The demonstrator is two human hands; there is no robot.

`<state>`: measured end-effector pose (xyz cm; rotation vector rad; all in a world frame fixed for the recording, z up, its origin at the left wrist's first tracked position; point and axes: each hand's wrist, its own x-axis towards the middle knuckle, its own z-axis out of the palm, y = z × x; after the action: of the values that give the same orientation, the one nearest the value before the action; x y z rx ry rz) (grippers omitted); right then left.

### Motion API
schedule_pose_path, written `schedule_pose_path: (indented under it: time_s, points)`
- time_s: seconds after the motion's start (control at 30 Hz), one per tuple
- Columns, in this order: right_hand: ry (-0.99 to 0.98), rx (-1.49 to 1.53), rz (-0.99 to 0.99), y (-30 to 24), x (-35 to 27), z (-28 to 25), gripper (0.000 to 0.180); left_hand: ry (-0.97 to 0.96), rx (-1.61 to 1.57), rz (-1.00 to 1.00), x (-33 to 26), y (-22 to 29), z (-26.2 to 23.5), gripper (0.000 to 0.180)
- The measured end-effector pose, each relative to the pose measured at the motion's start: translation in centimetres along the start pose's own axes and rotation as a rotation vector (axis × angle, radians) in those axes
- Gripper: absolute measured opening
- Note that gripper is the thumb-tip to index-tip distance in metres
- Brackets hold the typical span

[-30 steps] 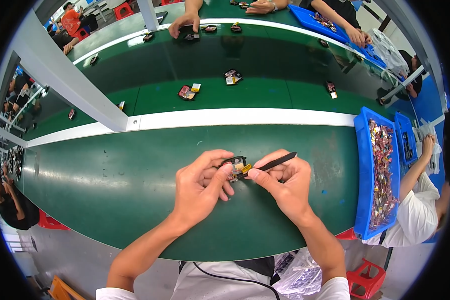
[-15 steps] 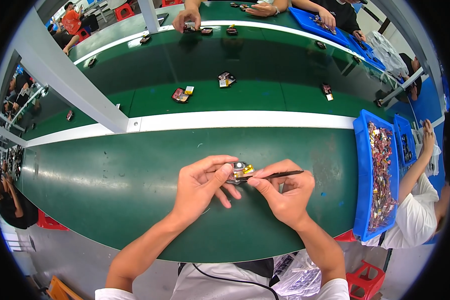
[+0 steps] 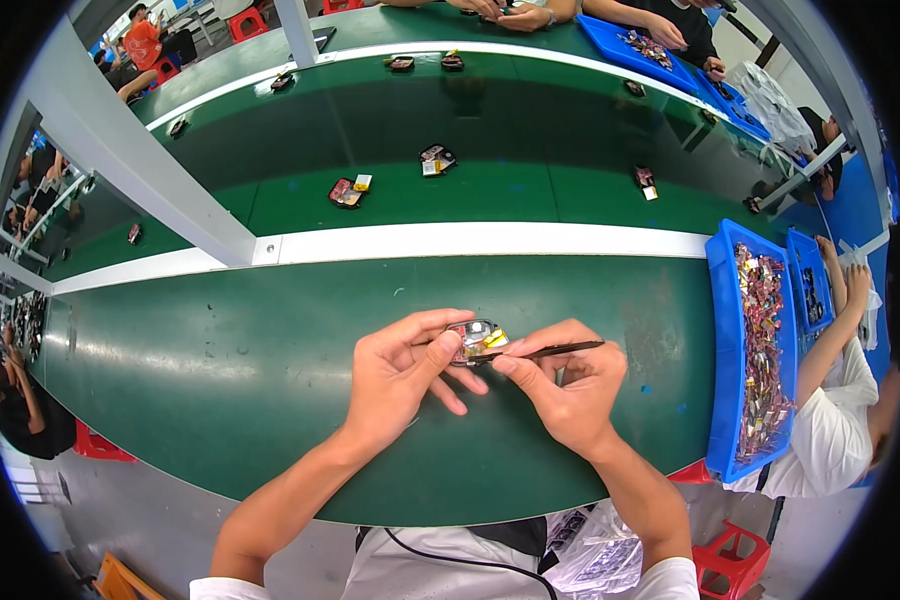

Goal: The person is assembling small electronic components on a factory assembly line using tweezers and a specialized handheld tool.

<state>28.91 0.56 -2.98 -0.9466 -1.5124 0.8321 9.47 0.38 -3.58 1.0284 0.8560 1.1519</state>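
Observation:
Above the middle of the green table, my left hand [image 3: 400, 370] pinches a small dark-rimmed electronic device [image 3: 478, 338] between thumb and fingers. Its casing is open, showing a reddish part, a silvery part and a piece of yellow tape. From the other side comes my right hand [image 3: 570, 385], closed around dark tweezers [image 3: 560, 349]. Their tip meets the near right edge of the device, beside the yellow tape. What exactly the tip touches is too small to tell.
A blue tray [image 3: 727, 350] heaped with small reddish parts stands on the right. Beyond the white rail [image 3: 490, 240], a dark green conveyor belt [image 3: 510, 200] carries several similar devices [image 3: 437, 160]. A grey post [image 3: 140, 140] rises at left. Co-workers sit opposite and at right.
The devices on the belt have shifted left. The one in my left hand has tilted slightly, showing more of its inside. Opposite, a co-worker's hand has drawn back from the belt.

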Motion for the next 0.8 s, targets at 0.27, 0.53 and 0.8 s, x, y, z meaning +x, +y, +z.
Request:
schedule_pose_path:
  time_s: [0.27,0.53,0.8]
  points:
    - [-0.002,-0.050,-0.013,-0.49,0.06,0.26,0.008,-0.003,0.001,-0.011,-0.12,0.47,-0.32,0.032]
    - [-0.018,-0.044,0.005,-0.32,0.11,0.22,0.011,0.013,0.048,0.044,-0.30,0.52,-0.40,0.031]
    - [0.003,-0.035,0.006,-0.26,0.27,0.36,0.012,0.052,0.064,0.047,-0.31,0.85,-0.44,0.032]
